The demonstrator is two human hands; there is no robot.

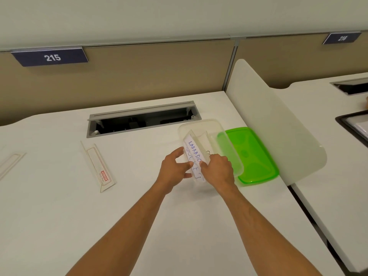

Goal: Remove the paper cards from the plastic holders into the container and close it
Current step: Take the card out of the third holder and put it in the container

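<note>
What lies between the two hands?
In the head view, a clear plastic holder with a handwritten white paper card lies between the left hand and right hand; both hold it.

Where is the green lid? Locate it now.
In the head view, the green lid lies flat on the desk, right of the clear container, against the white divider.

Three clear plastic card holders: one with a handwritten white paper card (194, 158), one red-labelled (99, 166), one at the left edge (10, 163). One clear rectangular plastic container (201, 125). One green plastic lid (256, 156).
</note>
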